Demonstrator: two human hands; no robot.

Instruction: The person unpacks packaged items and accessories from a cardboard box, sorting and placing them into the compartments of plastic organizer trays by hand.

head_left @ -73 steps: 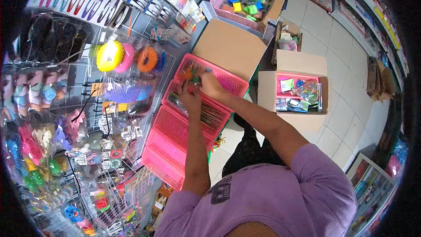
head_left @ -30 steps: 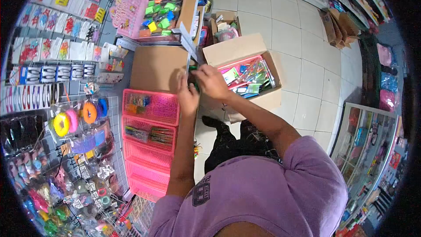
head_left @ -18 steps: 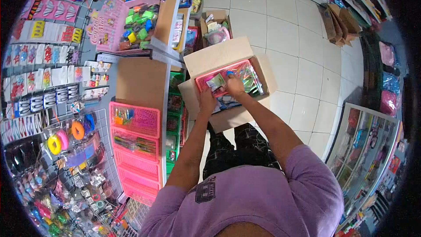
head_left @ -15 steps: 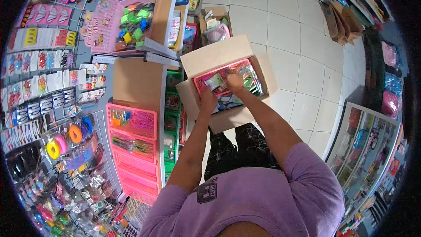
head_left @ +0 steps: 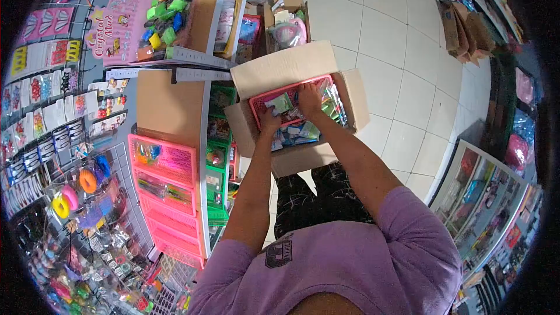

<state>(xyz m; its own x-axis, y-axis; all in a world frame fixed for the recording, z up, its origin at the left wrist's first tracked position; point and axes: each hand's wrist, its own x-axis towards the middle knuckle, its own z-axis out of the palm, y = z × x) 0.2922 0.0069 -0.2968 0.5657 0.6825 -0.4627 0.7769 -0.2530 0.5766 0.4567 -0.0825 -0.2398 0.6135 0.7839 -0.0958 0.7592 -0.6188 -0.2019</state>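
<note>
An open cardboard box (head_left: pixel 284 70) stands before my legs, its flaps folded outward. Inside lies a pink plastic basket (head_left: pixel 254 108), tilted, with small packaged goods in it. At its left end, my left hand (head_left: pixel 269 119) has its fingers closed on a green and white packet (head_left: pixel 281 104). My right hand (head_left: pixel 309 100) reaches into the middle of the basket, fingers bent downward; whatever they touch is hidden beneath them. Long clear packs with green strips (head_left: pixel 333 105) lie to the right of this hand. Blue and green packets (head_left: pixel 304 132) show below the basket.
A smaller carton (head_left: pixel 269 30) with mixed goods sits beyond the box. Shelving with pink baskets (head_left: pixel 165 220) and green baskets (head_left: pixel 218 191) rises close on my left, near a display of hanging accessories. Folded cardboard (head_left: pixel 464 32) and a glass case (head_left: pixel 479 195) are to the right.
My right hand has reached further into the basket, its fingers now lower among the goods. My left hand stays at the green and white packet. The whole view has shifted slightly.
</note>
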